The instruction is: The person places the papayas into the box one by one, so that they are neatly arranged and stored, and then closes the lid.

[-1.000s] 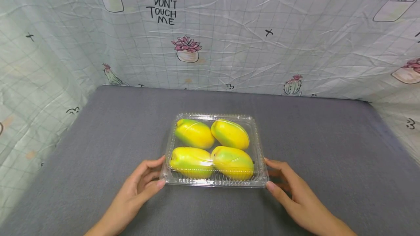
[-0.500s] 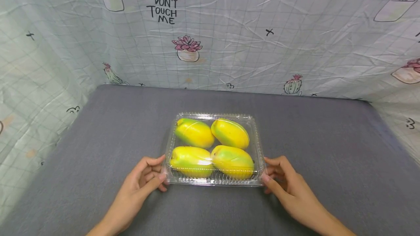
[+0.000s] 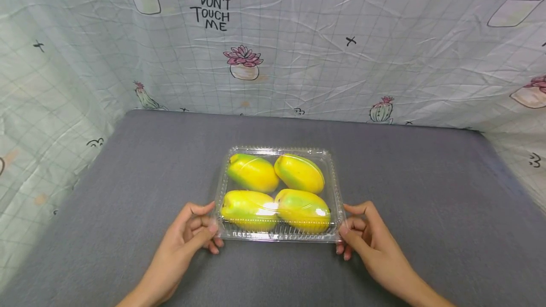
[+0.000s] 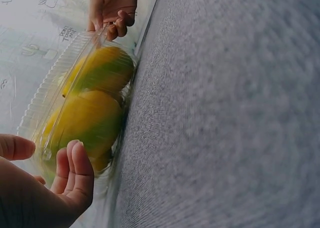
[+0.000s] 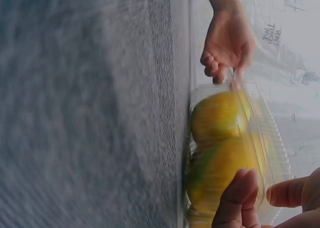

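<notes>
A clear plastic clamshell container (image 3: 279, 237) with a ridged rim sits on the grey table, its lid down. Inside lie several yellow-green mangoes (image 3: 300, 210) in two rows. At its near left corner my left hand (image 3: 183, 240) pinches the rim, thumb on top and fingers curled below. My right hand (image 3: 373, 240) does the same at the near right corner. In the left wrist view, the left fingertips (image 4: 75, 158) are close to the container's front wall. The right wrist view shows the right thumb (image 5: 285, 194) at the rim, with the fingers beneath it.
The grey cloth-covered table (image 3: 426, 193) spreads out around the container. Behind it and at both sides hangs a pale checked curtain (image 3: 298, 51) printed with potted plants and lettering.
Both thumbs have moved inward onto the container's near corners, and the fingers have curled under the rim. The container and mangoes look almost unmoved.
</notes>
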A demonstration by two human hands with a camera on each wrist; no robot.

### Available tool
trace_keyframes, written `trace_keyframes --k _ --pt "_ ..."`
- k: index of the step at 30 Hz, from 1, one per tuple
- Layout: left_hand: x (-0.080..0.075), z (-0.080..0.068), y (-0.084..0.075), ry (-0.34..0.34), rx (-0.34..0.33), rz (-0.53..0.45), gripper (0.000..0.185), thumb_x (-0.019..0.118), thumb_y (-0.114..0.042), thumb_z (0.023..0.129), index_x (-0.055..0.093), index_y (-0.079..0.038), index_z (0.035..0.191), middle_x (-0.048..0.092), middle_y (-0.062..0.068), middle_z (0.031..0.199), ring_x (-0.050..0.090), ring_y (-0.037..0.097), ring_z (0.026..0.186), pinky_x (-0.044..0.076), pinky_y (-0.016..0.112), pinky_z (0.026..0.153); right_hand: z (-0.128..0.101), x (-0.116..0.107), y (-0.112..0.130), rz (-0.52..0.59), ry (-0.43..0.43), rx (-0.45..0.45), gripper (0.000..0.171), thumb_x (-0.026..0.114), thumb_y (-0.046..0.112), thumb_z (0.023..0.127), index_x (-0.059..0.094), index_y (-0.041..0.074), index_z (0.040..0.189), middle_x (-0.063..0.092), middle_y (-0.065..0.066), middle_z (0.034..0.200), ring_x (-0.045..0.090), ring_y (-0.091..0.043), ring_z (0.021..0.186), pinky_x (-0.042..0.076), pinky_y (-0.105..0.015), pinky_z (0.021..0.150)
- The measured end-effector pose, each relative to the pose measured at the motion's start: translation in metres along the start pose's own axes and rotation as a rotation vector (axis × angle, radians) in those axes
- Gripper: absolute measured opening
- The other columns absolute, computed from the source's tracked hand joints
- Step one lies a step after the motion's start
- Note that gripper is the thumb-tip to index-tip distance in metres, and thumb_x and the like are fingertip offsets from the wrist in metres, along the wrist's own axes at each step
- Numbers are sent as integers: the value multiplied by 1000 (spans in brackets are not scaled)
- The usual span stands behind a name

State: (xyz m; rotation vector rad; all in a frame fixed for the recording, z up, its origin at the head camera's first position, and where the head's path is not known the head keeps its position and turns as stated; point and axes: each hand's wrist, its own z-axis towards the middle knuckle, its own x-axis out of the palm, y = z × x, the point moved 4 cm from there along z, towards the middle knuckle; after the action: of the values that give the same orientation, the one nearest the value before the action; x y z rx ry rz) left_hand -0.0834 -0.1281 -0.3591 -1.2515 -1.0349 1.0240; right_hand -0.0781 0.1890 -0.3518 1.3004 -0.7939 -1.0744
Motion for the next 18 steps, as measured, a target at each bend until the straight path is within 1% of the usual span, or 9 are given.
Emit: trace_keyframes --k 3,6,10,14,18 --pt "1 0 1 -6 -38 -21 29 49 -7 91 36 2 115 53 26 90 57 33 70 50 41 62 0 2 -1 57 5 11 32 41 -1 93 25 -2 120 51 -23 78 54 -28 63 47 -34 51" --pt "2 -1 1 -18 -77 -49 31 49 -8 91 34 1 117 54 27 88 57 33 68 50 41 62 1 3 -3 91 9 10 32 40 -2 93 23 -3 120 50 -23 76 54 -28 62 47 -34 51" --pt "4 -1 2 -20 -102 -90 36 49 -9 91 30 0 121 55 28 82 57 31 63 50 40 60 1 4 -5 101 -5 23 32 39 -2 93 21 -3 120 50 -22 74 54 -28 61 46 -34 49" --pt "6 0 5 -32 -94 -123 39 48 -8 91 27 0 123 55 24 75 55 26 58 49 38 55 1 5 -6 89 -23 32 31 38 -1 94 20 -3 119 50 -22 73 54 -27 59 45 -34 47" --pt "7 1 6 -51 -40 -139 37 47 -4 91 27 2 122 55 19 69 52 22 53 47 35 49 1 6 -6 92 -27 24 32 38 -1 94 19 -4 120 50 -22 73 53 -26 58 44 -33 47"
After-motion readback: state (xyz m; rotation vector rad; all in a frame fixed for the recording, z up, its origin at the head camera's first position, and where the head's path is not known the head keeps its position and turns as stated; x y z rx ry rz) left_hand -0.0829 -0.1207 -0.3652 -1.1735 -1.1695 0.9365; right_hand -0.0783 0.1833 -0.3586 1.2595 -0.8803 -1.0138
